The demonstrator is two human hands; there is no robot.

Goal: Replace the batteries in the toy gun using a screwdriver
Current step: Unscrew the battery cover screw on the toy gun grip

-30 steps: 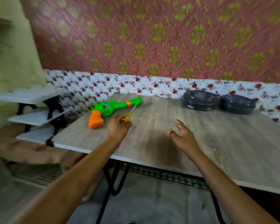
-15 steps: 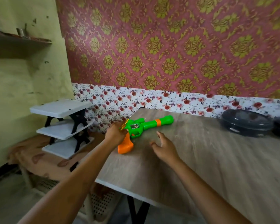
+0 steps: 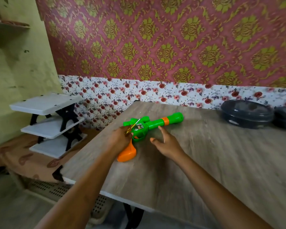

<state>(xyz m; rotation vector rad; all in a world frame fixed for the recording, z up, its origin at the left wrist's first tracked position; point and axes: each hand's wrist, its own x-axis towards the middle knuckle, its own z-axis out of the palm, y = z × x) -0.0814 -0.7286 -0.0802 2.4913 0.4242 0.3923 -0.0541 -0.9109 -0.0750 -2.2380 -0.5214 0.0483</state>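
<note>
A green toy gun [image 3: 155, 123] with an orange grip and an orange barrel ring lies flat on the wooden table [image 3: 205, 162], near its left edge, barrel pointing right. My left hand [image 3: 120, 139] holds a small yellow-handled screwdriver [image 3: 133, 126], its thin metal shaft slanting up over the gun's green body. That hand covers part of the orange grip. My right hand [image 3: 166, 142] hovers just in front of the gun's barrel, fingers spread and holding nothing.
Two dark round lidded containers [image 3: 247, 114] stand at the table's back right by the flowered wall. A white three-tier rack [image 3: 51, 123] stands left of the table on a low cloth-covered bench. The table's near edge runs across the lower middle.
Both hands have come closer to the gun. The left hand with the screwdriver now lies over the gun's grip; the right hand has reached up beside the barrel. The view shifted left.
</note>
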